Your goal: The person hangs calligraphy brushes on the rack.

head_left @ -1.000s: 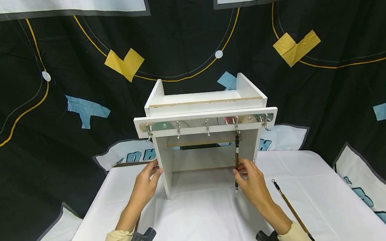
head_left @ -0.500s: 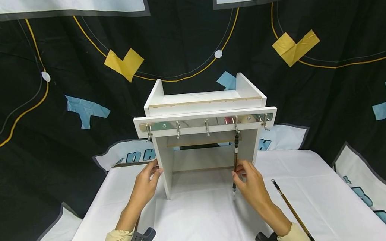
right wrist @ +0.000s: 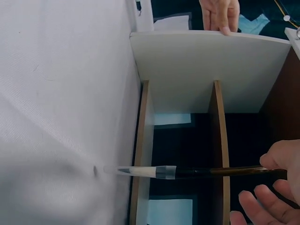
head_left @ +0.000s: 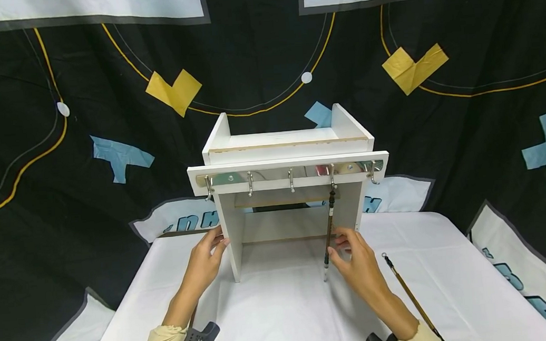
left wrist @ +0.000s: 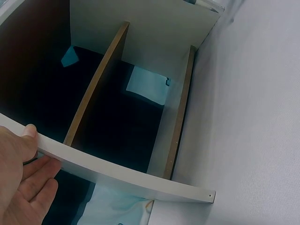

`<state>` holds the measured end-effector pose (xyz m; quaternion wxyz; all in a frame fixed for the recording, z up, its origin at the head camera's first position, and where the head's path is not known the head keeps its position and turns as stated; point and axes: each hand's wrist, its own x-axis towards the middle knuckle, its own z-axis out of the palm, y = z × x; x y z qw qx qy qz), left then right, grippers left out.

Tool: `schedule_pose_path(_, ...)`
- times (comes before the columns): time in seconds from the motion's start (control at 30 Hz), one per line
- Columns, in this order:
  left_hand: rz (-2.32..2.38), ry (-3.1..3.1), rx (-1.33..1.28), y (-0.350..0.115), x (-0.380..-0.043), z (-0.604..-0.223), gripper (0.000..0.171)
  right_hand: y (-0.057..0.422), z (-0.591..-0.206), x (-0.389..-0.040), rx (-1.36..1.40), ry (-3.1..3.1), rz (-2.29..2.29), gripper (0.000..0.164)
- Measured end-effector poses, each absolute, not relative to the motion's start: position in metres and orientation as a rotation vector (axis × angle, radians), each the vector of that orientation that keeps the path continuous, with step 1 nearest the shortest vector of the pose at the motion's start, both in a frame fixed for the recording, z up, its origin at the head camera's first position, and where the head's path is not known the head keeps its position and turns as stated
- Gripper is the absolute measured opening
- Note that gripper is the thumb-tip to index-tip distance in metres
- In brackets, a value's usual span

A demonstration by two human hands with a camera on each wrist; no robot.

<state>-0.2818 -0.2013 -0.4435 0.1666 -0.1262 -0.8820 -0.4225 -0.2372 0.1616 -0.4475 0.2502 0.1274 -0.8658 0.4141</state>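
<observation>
A white shelf unit stands on the table, with a metal hook rail across its front board. From one hook toward the right end hangs a calligraphy brush, tip down and slightly slanted. My right hand is beside the brush's lower half; the thumb tip is right at the handle and the other fingers are loosely spread in the right wrist view. My left hand holds the front edge of the left side panel, thumb on one face and fingers on the other.
A second calligraphy brush lies on the white-covered table, right of my right forearm. Other hooks line the rail. Behind the shelf hangs a black cloth with yellow and blue patches.
My right fingers have loosened from the hanging brush and spread. The brush's lower end has swung a little left. The left hand keeps its hold on the panel.
</observation>
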Motion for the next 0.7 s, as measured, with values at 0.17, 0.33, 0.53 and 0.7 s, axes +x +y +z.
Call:
schedule_pose_path(0.17,-1.208,-2.514,-0.360,-0.201,-0.282,-0.444,0.044,0.171,-0.444,-0.226,0.313,-2.376,1.102,0.048)
schedule_pose_path(0.33,-1.194,-2.500,-0.373,-0.200,-0.282,-0.443,0.044,0.186,-0.442,-0.212,0.292,-2.358,1.029,0.047)
schedule_pose_path(0.53,-1.184,-2.492,-0.385,-0.201,-0.282,-0.442,0.044,0.208,-0.445,-0.196,0.249,-2.374,0.930,0.044)
schedule_pose_path(0.7,-1.181,-2.501,-0.382,-0.202,-0.282,-0.442,0.044,0.231,-0.454,-0.188,0.203,-2.398,0.855,0.044)
